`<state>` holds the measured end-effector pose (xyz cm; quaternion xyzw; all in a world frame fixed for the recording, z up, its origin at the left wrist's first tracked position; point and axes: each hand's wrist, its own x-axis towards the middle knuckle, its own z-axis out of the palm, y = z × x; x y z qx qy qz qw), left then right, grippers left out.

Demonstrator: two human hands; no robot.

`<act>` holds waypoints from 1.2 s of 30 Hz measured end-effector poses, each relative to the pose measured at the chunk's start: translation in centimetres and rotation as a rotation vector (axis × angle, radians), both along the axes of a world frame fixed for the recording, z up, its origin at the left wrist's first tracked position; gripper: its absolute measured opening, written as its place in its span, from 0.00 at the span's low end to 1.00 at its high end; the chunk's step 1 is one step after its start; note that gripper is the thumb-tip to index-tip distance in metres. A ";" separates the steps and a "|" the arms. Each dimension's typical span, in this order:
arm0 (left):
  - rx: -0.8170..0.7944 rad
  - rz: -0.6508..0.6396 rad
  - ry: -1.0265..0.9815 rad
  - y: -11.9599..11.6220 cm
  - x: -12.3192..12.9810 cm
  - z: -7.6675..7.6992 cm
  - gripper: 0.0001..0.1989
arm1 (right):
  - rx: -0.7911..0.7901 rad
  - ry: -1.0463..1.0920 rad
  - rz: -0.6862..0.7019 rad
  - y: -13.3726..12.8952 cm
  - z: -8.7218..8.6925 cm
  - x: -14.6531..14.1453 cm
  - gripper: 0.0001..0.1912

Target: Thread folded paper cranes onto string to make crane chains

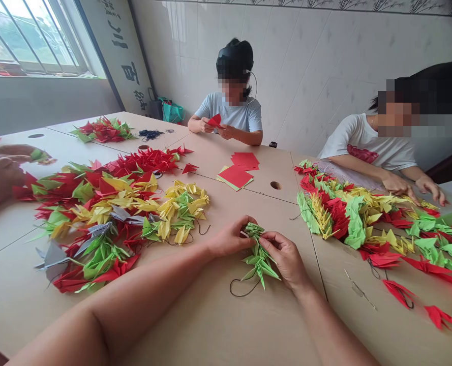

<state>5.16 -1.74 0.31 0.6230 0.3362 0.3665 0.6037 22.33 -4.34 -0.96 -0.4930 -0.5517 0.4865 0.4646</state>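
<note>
Some green folded paper point(263, 265) hidden — left hand point(230, 238), right hand point(288, 255) gripping it.

a green paper bundle point(262, 265), folded into many narrow points, is pinched between the left hand point(231, 239) and the right hand point(284, 255) over a pale tabletop point(195, 310). its far end is a tight stack of thin creased edges; its near end fans open, sharp tips splayed downward and to the right. the middle is partly hidden by fingers. a dark string point(236, 295) curves in a loose loop just beside the lower left tips.
</note>
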 end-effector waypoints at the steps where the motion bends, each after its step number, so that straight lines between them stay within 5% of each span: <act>1: 0.000 -0.001 -0.006 0.0 0.0 -0.1 0.14 | -0.013 0.010 -0.003 0.0 0.0 0.0 0.13; 14: -0.149 0.143 -0.225 0.3 0.1 0.1 0.17 | -0.195 0.338 0.043 -0.3 1.3 0.3 0.20; 23: -0.091 0.192 -0.217 0.3 0.0 0.2 0.14 | -0.246 0.387 0.029 -0.4 1.5 0.1 0.23; 36: -0.242 0.181 -0.367 0.5 -0.3 0.2 0.16 | -0.308 0.462 0.033 0.2 0.9 0.7 0.11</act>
